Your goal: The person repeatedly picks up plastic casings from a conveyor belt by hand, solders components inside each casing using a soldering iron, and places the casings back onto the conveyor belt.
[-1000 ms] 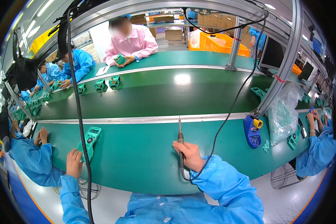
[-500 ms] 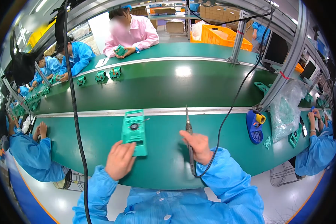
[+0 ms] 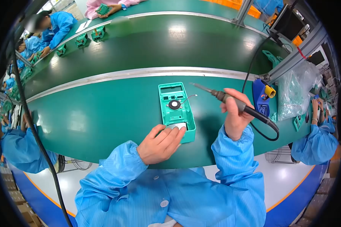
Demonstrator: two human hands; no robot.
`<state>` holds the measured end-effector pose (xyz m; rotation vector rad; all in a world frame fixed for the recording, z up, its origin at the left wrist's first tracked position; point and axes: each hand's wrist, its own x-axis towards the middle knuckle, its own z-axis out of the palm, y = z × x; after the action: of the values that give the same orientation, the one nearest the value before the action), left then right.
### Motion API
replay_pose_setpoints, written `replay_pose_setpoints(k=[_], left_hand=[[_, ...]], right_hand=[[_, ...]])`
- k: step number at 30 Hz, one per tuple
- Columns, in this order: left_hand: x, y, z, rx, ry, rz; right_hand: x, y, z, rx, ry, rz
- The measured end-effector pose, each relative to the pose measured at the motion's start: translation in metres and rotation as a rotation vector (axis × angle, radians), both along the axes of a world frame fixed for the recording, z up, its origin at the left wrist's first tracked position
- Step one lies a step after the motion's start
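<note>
A green plastic casing (image 3: pixel 191 118) lies on the bench with its hollow inside facing up. A round black speaker-like part (image 3: pixel 174 104) sits in its middle, and a thin wire (image 3: pixel 189 99) sticks out to the right. My left hand (image 3: pixel 161 145) grips the near end, fingers closed over the edge and on a white piece (image 3: pixel 178 125), partly hidden beneath them. In my right hand (image 3: pixel 236 115), fingers wrapped round the handle, is a soldering iron (image 3: pixel 231 101). Its tip points left, above the bench and apart from the casing.
On the right stand a blue iron stand (image 3: pixel 260 98) with a yellow part and a clear plastic bag (image 3: pixel 297 92). A black cable (image 3: pixel 36 136) hangs at left. Behind a metal rail (image 3: pixel 140 73), green assemblies (image 3: pixel 80 40) sit on the belt. Co-workers in blue (image 3: pixel 62 26) work around.
My view has tipped downward. The casing now shows its inside with the wire. My right hand has raised the soldering iron and turned its tip left; my left hand stays at the casing's near end.
</note>
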<state>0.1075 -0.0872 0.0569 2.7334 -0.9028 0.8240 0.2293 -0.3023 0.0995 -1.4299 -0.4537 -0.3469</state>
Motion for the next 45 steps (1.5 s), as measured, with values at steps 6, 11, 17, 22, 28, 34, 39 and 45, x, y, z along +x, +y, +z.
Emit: replay_pose_setpoints(k=[6,11,17,22,28,34,39,45], left_hand=[[0.005,0.004,-0.013,-0.031,-0.056,-0.026],[0.008,0.005,-0.013,-0.079,-0.098,-0.083],[0.008,0.007,-0.014,-0.104,-0.103,-0.093],[0.009,0.007,-0.014,-0.124,-0.104,-0.092],[0.009,0.008,-0.013,-0.129,-0.107,-0.088],[0.010,0.007,-0.014,-0.140,-0.099,-0.090],[0.010,0.006,-0.013,-0.151,-0.094,-0.092],[0.010,0.007,-0.014,-0.157,-0.094,-0.096]], right_hand=[[-0.001,0.009,0.000,-0.424,-0.322,0.156],[-0.005,0.019,-0.003,-0.437,-0.299,0.186],[-0.003,0.018,-0.007,-0.438,-0.338,0.255],[-0.003,0.025,-0.014,-0.464,-0.474,0.295],[-0.005,0.026,-0.014,-0.473,-0.478,0.274],[-0.004,0.027,-0.016,-0.464,-0.473,0.269],[-0.004,0.028,-0.016,-0.468,-0.475,0.280],[-0.003,0.028,-0.016,-0.472,-0.473,0.279]])
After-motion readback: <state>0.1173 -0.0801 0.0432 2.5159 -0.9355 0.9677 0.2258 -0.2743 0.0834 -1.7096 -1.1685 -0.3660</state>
